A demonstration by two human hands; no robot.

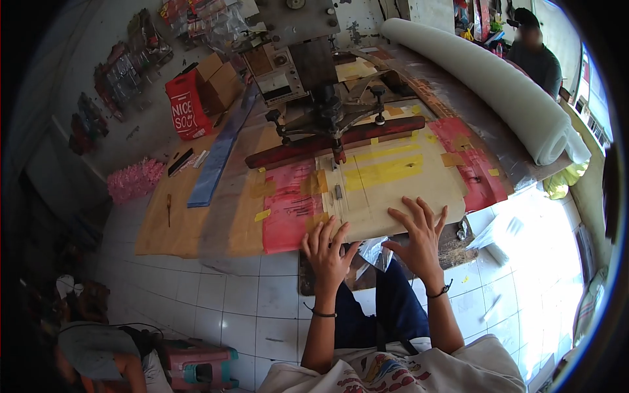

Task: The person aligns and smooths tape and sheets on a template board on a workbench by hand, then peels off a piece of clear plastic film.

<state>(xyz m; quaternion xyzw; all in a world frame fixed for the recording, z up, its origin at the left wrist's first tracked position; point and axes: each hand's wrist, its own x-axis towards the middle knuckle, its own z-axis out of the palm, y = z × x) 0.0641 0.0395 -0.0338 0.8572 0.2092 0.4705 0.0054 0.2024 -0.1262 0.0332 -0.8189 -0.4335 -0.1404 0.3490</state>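
My left hand (327,254) lies with spread fingers on the near edge of a taped work surface, where a red sheet (287,219) meets a tan board (386,203). My right hand (419,239) rests farther right on the same board, fingers apart and flat. Neither hand grips anything. A small grey metal piece (339,191) sits on the board ahead of my left fingers. Beyond my hands, a machine head (327,108) with a long dark red bar (347,139) spans the board. Clear plastic (377,252) hangs below the edge between my hands.
A thick white foam roll (485,85) lies along the table's right side. Left are blue plastic strips (223,157), a screwdriver (169,211), a red bag (188,105) and a cardboard box (218,84). One person (534,56) is at back right; another (105,357) sits lower left.
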